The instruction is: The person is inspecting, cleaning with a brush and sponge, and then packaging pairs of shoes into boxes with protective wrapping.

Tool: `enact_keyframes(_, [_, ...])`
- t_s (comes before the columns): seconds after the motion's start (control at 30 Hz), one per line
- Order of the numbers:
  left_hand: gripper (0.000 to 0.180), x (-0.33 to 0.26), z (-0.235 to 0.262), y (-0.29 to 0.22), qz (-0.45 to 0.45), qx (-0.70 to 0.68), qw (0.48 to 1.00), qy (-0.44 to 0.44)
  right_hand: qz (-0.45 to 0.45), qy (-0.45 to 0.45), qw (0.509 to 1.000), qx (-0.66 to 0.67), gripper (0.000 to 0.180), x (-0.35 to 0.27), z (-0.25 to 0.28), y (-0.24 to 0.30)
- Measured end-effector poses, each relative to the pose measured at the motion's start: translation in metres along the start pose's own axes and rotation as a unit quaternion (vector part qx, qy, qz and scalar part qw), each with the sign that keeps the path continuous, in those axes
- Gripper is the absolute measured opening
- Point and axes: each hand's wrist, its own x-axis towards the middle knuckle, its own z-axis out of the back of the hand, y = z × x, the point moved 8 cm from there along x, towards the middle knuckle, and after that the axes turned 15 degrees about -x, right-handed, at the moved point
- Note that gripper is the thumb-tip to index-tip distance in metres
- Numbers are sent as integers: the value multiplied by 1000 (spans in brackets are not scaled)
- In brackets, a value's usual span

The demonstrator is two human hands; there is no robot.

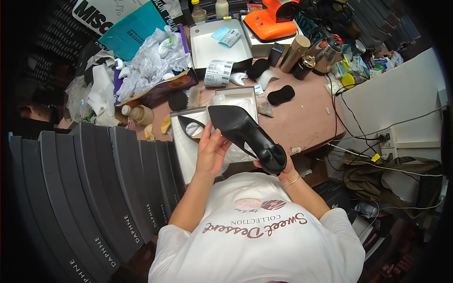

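A black pointed high-heeled shoe (245,132) is held sole-up over an open white shoe box (181,148) near the table's front edge. My left hand (212,148) rests its fingers against the sole and side of the shoe. My right hand (283,170) grips the heel end from below and is mostly hidden by it. A second black shoe (191,128) lies in the box on white tissue paper, partly covered by my left hand.
A row of grey shoe boxes (94,188) stands at my left. Crumpled white paper (151,59), another open box (219,47), a brush (185,99), bottles (139,114), an orange appliance (271,21) and black pads (281,94) crowd the pink table. Cables (358,137) hang at right.
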Motion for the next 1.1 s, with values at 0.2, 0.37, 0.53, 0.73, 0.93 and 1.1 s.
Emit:
enact_keyframes(0.2, [42,1,-1,10,-1,-5,999,-34,-26,-6,999,30,40,-9,12,-7])
enact_keyframes(0.37, [49,9,17,28,31,-37,995,-87,-34,-42,999,-2,38,-11,7,6])
enact_keyframes(0.53, [46,17,29,47,46,-37,990,-126,-42,-23,997,-66,59,-15,5,15])
enact_keyframes(0.73, [68,28,16,80,184,188,964,44,-110,69,984,-122,112,-62,-11,13])
enact_keyframes(0.93, [62,158,0,22,-21,756,643,117,29,-37,987,-151,103,-93,35,70])
enact_keyframes(1.1, [54,199,72,68,258,599,758,14,27,-42,986,-158,97,-82,33,83])
